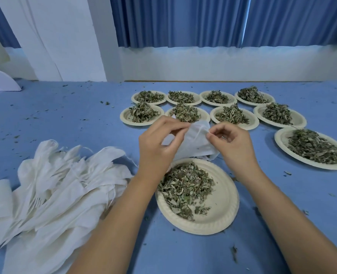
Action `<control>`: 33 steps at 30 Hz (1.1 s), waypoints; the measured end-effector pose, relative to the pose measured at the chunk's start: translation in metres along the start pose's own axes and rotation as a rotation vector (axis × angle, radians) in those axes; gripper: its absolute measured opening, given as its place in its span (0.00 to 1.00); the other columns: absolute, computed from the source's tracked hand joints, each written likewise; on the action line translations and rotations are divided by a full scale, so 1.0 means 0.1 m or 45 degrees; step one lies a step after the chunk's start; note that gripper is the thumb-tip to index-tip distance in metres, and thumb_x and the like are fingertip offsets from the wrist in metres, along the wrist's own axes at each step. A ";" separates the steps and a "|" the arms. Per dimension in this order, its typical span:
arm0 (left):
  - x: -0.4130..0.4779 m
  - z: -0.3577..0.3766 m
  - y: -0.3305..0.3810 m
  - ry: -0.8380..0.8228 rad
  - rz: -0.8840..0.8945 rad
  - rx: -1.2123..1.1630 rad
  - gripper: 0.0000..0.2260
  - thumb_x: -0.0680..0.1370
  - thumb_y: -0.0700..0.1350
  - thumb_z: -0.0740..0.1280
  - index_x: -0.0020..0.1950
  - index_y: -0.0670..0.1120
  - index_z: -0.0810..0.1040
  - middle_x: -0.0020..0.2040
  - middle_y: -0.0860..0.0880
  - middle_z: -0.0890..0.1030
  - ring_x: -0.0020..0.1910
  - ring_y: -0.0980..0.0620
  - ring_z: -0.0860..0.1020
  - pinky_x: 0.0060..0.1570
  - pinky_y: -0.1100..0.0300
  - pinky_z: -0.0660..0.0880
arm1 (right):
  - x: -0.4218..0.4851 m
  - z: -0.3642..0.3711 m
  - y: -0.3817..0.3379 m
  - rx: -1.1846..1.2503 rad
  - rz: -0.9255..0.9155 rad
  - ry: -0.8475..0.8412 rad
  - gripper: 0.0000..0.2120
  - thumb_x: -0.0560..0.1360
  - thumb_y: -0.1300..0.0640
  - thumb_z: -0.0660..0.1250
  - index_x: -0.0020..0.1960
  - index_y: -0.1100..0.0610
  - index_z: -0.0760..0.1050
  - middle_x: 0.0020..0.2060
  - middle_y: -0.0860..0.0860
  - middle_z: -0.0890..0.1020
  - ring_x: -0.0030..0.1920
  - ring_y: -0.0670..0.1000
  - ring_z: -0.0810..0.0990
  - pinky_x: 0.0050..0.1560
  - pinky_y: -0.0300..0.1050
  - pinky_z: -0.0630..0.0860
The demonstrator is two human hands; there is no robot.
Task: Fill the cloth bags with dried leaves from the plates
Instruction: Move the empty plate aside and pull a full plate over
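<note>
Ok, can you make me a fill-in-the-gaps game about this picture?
The left hand and right hand pinch a cloth bag coloured ____.
The pile of bags lies ____ of the nearest plate.
The table is ____.
Missing: white, left, blue.

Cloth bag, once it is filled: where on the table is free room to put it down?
Free: the blue table beyond the pile of empty bags, left of the plate rows; also the right front, below the side plate. Crowded: the centre, around the nearest plate.
</note>
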State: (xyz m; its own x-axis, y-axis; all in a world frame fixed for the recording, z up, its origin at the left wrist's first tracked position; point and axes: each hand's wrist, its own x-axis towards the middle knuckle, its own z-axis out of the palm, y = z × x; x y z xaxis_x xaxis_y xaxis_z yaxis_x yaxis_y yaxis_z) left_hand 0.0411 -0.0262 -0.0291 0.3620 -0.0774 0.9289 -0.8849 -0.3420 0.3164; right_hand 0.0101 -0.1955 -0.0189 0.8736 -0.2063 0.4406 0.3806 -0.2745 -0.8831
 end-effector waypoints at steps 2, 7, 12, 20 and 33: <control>0.01 0.01 0.04 -0.097 -0.161 -0.143 0.08 0.76 0.34 0.70 0.53 0.42 0.81 0.45 0.48 0.80 0.42 0.54 0.79 0.44 0.60 0.79 | -0.01 0.01 0.00 0.025 0.011 0.003 0.10 0.73 0.67 0.70 0.37 0.54 0.76 0.32 0.42 0.79 0.32 0.40 0.73 0.35 0.32 0.71; 0.02 0.03 0.06 -0.153 -0.709 -0.553 0.16 0.79 0.53 0.57 0.57 0.44 0.75 0.45 0.46 0.80 0.42 0.49 0.80 0.46 0.51 0.79 | -0.13 0.12 -0.02 -0.127 -0.085 -0.046 0.07 0.71 0.65 0.72 0.39 0.55 0.78 0.34 0.46 0.80 0.34 0.49 0.74 0.38 0.37 0.73; -0.02 0.05 0.07 -0.198 -0.628 -0.467 0.13 0.72 0.42 0.74 0.51 0.50 0.74 0.50 0.49 0.77 0.47 0.54 0.82 0.47 0.62 0.79 | -0.20 0.13 -0.04 -0.024 -0.028 -0.043 0.03 0.72 0.63 0.72 0.41 0.58 0.79 0.36 0.52 0.81 0.38 0.55 0.77 0.40 0.42 0.75; -0.04 0.02 0.05 -0.068 -0.607 -0.347 0.09 0.72 0.31 0.72 0.45 0.45 0.82 0.40 0.52 0.81 0.38 0.54 0.82 0.45 0.60 0.80 | -0.20 0.09 -0.06 0.217 0.138 0.018 0.10 0.72 0.69 0.70 0.38 0.56 0.77 0.29 0.43 0.77 0.30 0.42 0.73 0.32 0.31 0.72; -0.09 0.05 0.12 -0.303 -0.517 -0.251 0.07 0.74 0.33 0.71 0.45 0.43 0.84 0.41 0.51 0.82 0.41 0.61 0.80 0.45 0.67 0.76 | -0.28 0.14 -0.06 0.365 0.250 -0.165 0.07 0.74 0.61 0.69 0.44 0.66 0.77 0.36 0.56 0.81 0.38 0.52 0.80 0.50 0.57 0.78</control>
State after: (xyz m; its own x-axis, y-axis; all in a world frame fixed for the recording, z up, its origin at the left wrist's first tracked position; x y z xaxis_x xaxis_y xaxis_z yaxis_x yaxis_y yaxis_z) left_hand 0.0286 -0.0341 -0.0344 0.7248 -0.1940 0.6611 -0.6890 -0.2076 0.6944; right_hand -0.0123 -0.1750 -0.0277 0.9627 -0.1029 0.2501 0.2549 0.0364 -0.9663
